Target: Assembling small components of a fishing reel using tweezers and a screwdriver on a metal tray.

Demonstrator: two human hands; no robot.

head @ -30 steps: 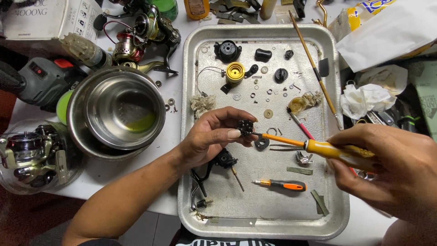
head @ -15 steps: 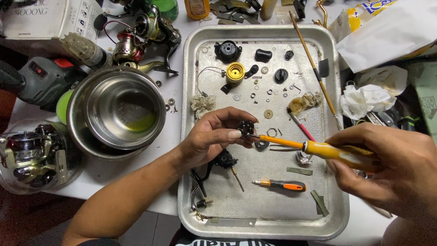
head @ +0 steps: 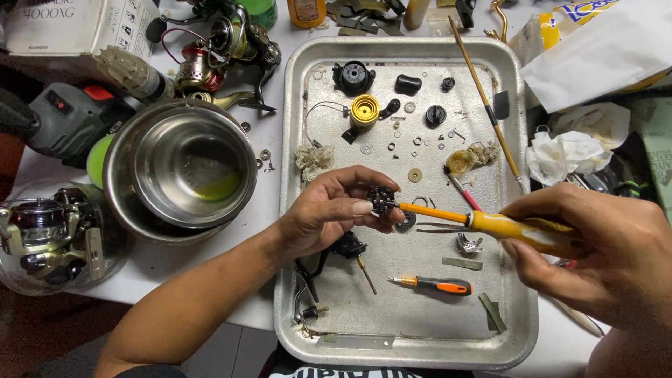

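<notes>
White worktop, crowded; at its centre a dented metal tray [head: 294, 210] holding the loose parts.

Held items, as I see them from the head view:
- My left hand [head: 329, 213]: fingers and thumb closed around a small black geared part [head: 381, 199], lifted just above the tray's middle.
- My right hand [head: 595, 248]: wrapped tight on a yellow-handled screwdriver [head: 518, 229], shaft level, tip meeting the black part from the right.

On the tray, around the hands:
- Orange-and-black small screwdriver [head: 437, 285], lying below the yellow one, apart from it.
- Gold spool piece [head: 365, 110] and black caps [head: 353, 75] near the far edge, with washers scattered between.
- Thin brush [head: 483, 98] laid diagonally along the right side.
- Dark reel body part, mostly hidden under my left hand.

Off the tray:
- Steel bowl [head: 178, 168], left, with a yellowish film inside.
- Fishing reel [head: 217, 52] beyond the bowl.
- Clear dome [head: 52, 234] over another reel, far left.
- Crumpled tissue [head: 567, 154], right.
</notes>
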